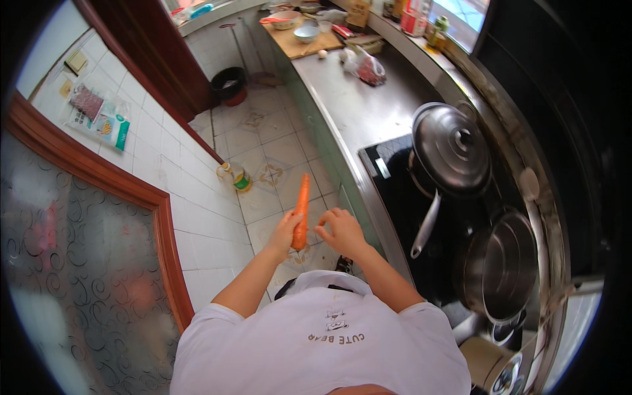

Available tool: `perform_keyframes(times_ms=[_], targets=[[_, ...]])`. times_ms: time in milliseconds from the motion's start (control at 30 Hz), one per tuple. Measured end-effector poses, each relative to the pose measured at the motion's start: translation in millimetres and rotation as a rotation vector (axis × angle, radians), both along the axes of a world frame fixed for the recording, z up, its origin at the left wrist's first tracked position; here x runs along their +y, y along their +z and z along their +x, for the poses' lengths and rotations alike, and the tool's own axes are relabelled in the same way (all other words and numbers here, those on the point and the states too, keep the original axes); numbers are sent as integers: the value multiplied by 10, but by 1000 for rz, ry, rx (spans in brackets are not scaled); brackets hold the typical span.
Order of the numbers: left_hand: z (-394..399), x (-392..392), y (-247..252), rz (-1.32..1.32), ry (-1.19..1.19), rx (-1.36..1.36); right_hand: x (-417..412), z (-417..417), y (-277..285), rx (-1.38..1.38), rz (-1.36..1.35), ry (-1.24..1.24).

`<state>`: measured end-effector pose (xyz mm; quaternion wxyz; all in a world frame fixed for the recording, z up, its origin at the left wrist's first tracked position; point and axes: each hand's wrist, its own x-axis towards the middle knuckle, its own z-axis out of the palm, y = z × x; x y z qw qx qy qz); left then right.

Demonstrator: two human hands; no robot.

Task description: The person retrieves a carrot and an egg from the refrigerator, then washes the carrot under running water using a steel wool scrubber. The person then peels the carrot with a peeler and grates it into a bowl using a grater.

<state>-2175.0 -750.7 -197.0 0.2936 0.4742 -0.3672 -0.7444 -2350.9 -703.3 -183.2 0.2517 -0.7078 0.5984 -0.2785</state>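
My left hand (285, 231) is wrapped around a long orange carrot (302, 207) near its thick end. The carrot is upright in the picture, its narrow tip pointing away from me. Just to its right is my right hand (341, 231), apart from the carrot, with its fingers loosely curled and the thumb a little away from them. I see nothing in that hand. Both hands are over the tiled floor (261, 148), in front of my white shirt.
Along the right runs a steel counter (345, 108) with a black cooktop (395, 197). On it stand a lidded pan (452, 148) with its handle jutting out and a deep pot (508, 266). An oil bottle (242, 180) and a bin (229, 86) stand on the floor. A wooden board (291, 47) lies at the counter's far end.
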Motion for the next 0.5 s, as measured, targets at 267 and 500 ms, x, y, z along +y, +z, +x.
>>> perform_keyframes(times_ms=[267, 500], targets=[[859, -731, -31, -353, 527, 54, -1535, 496, 271, -585, 570, 555], [1764, -1427, -1002, 338, 1059, 227, -2654, 723, -1052, 148, 141, 148]])
